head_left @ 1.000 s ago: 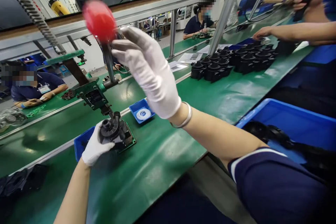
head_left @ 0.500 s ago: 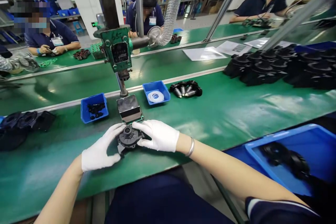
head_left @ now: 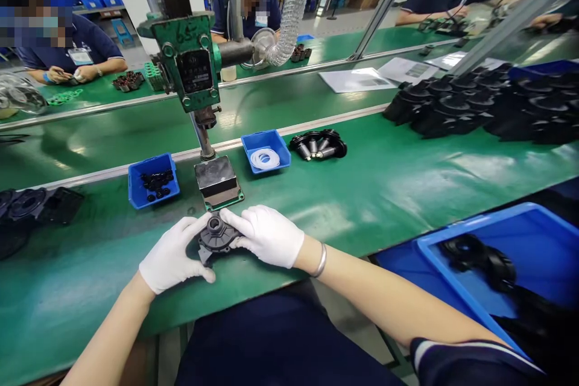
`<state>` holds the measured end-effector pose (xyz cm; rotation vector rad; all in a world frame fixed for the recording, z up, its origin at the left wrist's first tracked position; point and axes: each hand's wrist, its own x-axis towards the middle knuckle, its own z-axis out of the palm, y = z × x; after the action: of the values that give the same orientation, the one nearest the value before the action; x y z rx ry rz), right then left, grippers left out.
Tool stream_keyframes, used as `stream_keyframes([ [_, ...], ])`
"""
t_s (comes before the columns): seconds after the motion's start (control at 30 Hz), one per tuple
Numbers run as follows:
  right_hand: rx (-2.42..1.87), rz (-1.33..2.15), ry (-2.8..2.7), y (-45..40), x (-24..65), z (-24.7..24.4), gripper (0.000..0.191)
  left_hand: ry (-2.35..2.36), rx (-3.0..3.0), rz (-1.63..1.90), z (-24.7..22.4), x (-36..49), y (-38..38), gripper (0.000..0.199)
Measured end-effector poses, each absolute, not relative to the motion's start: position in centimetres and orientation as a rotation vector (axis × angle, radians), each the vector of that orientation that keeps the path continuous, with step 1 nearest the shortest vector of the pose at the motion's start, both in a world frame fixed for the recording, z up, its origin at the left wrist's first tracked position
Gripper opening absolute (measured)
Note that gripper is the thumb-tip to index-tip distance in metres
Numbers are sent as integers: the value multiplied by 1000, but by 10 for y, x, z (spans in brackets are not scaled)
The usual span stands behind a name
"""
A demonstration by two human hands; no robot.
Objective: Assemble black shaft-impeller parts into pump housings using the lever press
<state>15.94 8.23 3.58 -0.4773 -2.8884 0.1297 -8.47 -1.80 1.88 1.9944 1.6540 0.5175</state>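
Between my two white-gloved hands is a round black plastic housing [head_left: 218,234] with a raised collar at its centre, just above the green bench near its front edge. My left hand [head_left: 174,253] curves around its left side, fingertips on the far rim and thumb stretched out below. With fingers and thumb pinched on the right rim, my right hand [head_left: 266,235] grips the housing. Directly beyond it stands the green press [head_left: 192,66] with a metal block [head_left: 216,175] on its base.
A blue bin of small black parts [head_left: 154,181] is left of the press, a blue bin of white rings [head_left: 266,152] right of it. Black parts with metal shafts [head_left: 319,145] lie beyond. Stacked black housings [head_left: 443,105] fill the far right; a blue crate [head_left: 479,223] is nearby. Co-workers sit opposite.
The whole view has shifted slightly. Both hands stay at the black housing, which has turned a little; my left thumb now reaches further out below it.
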Motion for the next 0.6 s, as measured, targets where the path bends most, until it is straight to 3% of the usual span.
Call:
stream_keyframes([
  [0.4,-535,99,-2846,78,159,31,56,1664,1980,557,19,-83,-20,106],
  [0.6,-569,299,-2879,87,158,32,58,1691,1945,554,22,-78,-22,104],
])
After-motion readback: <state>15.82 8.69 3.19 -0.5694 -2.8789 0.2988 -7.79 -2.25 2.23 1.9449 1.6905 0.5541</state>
